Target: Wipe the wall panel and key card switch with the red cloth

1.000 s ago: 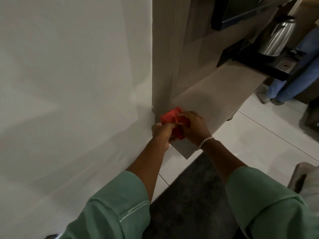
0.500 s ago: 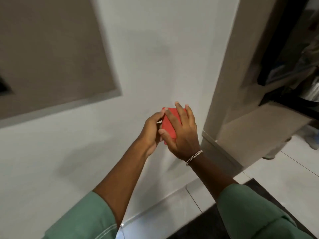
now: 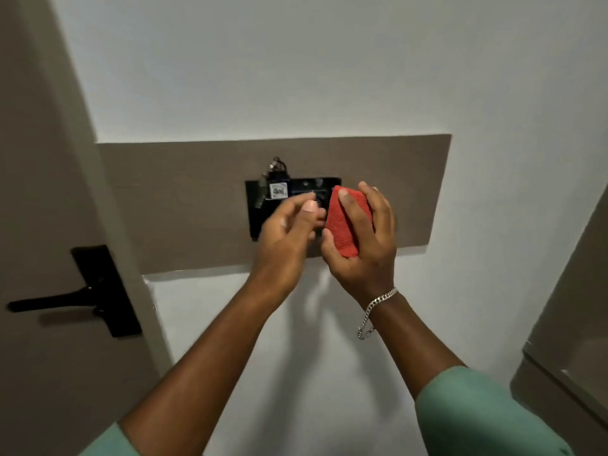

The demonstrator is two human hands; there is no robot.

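Observation:
A brown wood-grain wall panel (image 3: 184,199) runs across the white wall. In its middle sits a black key card switch (image 3: 260,222) with a key tag (image 3: 279,191) stuck in its top slot. My right hand (image 3: 365,245) holds the folded red cloth (image 3: 343,222) just in front of the switch's right half, thumb on the cloth's upper end. My left hand (image 3: 286,235) hovers beside it over the switch's middle, fingers loosely curled and apart, holding nothing. Both hands hide the lower right part of the switch.
A door with a black lever handle (image 3: 82,296) stands at the left. A wood cabinet side (image 3: 572,324) rises at the right edge. White wall (image 3: 296,60) surrounds the panel above and below.
My view has swung up from the low shelf to the wall panel. Both hands rose with the cloth; my left hand has let go of it and only my right hand holds it.

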